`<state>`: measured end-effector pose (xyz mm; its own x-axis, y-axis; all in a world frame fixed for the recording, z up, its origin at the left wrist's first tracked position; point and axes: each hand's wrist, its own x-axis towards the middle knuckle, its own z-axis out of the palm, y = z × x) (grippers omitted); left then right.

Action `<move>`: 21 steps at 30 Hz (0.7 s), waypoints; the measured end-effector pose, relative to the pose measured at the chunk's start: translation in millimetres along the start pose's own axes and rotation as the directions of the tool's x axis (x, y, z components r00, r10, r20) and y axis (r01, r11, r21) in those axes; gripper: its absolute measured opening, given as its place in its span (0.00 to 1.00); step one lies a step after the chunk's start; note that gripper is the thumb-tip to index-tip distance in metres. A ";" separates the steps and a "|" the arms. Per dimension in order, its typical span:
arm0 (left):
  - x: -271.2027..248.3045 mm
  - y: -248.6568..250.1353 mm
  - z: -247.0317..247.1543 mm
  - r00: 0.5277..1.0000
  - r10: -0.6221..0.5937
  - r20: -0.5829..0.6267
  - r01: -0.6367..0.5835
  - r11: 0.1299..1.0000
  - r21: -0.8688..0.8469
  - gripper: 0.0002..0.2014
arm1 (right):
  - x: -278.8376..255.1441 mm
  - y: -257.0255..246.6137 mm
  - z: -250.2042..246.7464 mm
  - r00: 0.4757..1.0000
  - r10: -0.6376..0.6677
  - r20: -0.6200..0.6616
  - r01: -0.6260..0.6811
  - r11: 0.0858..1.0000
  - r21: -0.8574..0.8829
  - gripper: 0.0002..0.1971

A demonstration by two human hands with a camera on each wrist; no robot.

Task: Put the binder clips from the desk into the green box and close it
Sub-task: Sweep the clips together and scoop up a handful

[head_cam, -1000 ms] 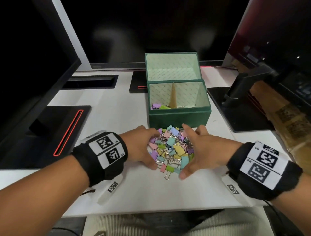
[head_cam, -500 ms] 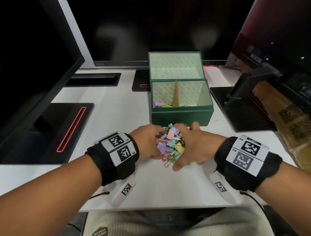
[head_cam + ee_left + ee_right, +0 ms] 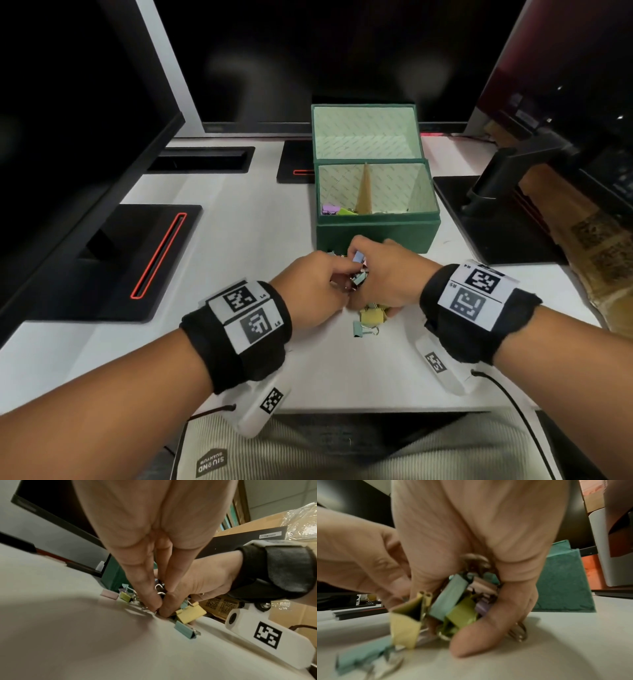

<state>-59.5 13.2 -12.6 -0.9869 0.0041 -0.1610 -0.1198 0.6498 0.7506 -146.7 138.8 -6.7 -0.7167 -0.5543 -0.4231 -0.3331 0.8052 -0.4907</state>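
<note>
A heap of pastel binder clips [image 3: 358,270] lies on the white desk just in front of the green box [image 3: 376,230]. My left hand [image 3: 310,286] and right hand [image 3: 385,274] are cupped together around the heap, fingers curled in on the clips [image 3: 453,601]. A yellow clip [image 3: 371,316] and a teal clip [image 3: 359,329] lie loose at the near edge of the hands, the same yellow clip [image 3: 190,613] and teal clip [image 3: 186,630] showing in the left wrist view. The box stands open, its lid [image 3: 364,132] tilted back, with a few clips [image 3: 337,209] in its left compartment.
Monitor bases sit at the left [image 3: 113,260] and right [image 3: 486,219] of the desk [image 3: 239,240]. A dark screen runs along the back. A cardboard divider [image 3: 364,192] splits the box. Cardboard cartons [image 3: 589,246] stand beyond the right edge.
Both hands have drawn together from either side of the spread clips, closing round them into a tight bunch. A yellow and a teal clip were left outside at the near side.
</note>
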 end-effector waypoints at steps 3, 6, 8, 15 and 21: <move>-2.9 0.7 -1.4 0.997 -0.030 -0.073 0.030 0.999 -0.012 0.23 | 0.4 -1.2 2.7 0.999 -0.027 -0.044 0.027 1.000 -0.006 0.23; -4.0 0.9 -5.4 0.987 -0.069 -0.142 0.060 0.996 -0.068 0.20 | 1.3 -1.2 2.7 0.995 -0.052 -0.081 0.051 0.999 -0.009 0.21; -3.1 0.3 -8.3 0.980 -0.082 -0.180 0.064 0.992 -0.107 0.18 | 1.2 0.3 1.3 0.993 -0.056 -0.099 0.058 0.998 0.017 0.21; -1.3 -0.7 -10.1 0.951 -0.187 -0.246 0.035 0.857 -0.515 0.12 | -4.3 9.6 -8.4 0.990 -0.056 -0.132 0.084 0.973 0.217 0.14; 8.1 6.7 1.9 0.935 -0.291 -0.203 0.020 0.616 -0.788 0.10 | -12.9 12.4 -21.2 0.995 -0.046 -0.090 0.077 0.921 0.383 0.11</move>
<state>-68.1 19.1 -10.1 -0.9098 -0.3397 -0.2383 -0.1782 -0.1987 0.9637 -154.5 160.4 8.8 -0.7526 -0.5699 -0.3298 -0.1278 0.6178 -0.7759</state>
